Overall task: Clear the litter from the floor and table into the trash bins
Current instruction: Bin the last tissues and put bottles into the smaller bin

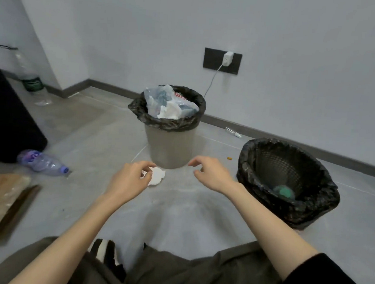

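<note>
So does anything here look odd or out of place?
Yes: the black basket bin lies tipped on its side, mouth open. The grey bin is heaped to the brim. A plastic bottle and a white tissue lie on the floor.

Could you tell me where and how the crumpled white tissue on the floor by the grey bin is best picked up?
Pinch the white tissue at its raised, crumpled right edge, coming straight down from above. It lies flat on the floor against the foot of the grey bin, so no side approach gets under it. The left hand is over its left part, fingers open, so it is probably best placed.
</note>
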A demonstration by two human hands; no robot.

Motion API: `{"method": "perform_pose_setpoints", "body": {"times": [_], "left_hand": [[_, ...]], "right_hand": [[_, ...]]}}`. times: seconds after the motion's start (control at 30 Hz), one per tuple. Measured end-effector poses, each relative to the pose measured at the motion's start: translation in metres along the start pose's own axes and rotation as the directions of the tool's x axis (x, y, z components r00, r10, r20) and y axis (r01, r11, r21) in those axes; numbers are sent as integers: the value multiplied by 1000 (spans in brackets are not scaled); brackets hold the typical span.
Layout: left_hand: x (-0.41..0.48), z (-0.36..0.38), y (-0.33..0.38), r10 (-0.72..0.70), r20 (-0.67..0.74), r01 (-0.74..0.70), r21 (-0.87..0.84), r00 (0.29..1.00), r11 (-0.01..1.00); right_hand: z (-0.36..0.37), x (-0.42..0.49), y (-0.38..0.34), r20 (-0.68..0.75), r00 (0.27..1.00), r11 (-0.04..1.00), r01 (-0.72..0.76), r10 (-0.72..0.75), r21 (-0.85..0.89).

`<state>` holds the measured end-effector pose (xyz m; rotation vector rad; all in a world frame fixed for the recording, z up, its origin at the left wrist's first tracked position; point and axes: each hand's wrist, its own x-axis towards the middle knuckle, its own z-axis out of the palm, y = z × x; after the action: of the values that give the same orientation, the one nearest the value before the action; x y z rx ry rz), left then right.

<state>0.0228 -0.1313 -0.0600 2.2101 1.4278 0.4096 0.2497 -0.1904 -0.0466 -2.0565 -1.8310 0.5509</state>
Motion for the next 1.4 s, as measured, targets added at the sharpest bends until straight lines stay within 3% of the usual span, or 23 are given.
{"method": "perform_pose_setpoints", "body": {"times": [0.3,0.63,0.8,1.1,1.27,1.4], "left_hand": [[28,11,-64,-162,37,162,-12,986,987],[77,25,-101,-166,56,166,9,985,986],[84,26,-105,-155,78,155,11,985,988],[83,12,-101,-176,35,178,-65,984,982],[78,5,-91,-186,-56,174,-168,981,970],[75,-7,-75,-168,-137,120,-305,976,945]], "right_hand": [[109,82,-12,192,980,997,-61,50,49],[205,164,-12,278,950,989,-143,145,-25],[229,172,-6,260,944,978,-189,205,-85],[219,144,4,227,957,983,-185,180,1],[162,114,-3,25,995,985,-96,93,140],[93,91,-22,-206,978,973,73,-27,218]]}}
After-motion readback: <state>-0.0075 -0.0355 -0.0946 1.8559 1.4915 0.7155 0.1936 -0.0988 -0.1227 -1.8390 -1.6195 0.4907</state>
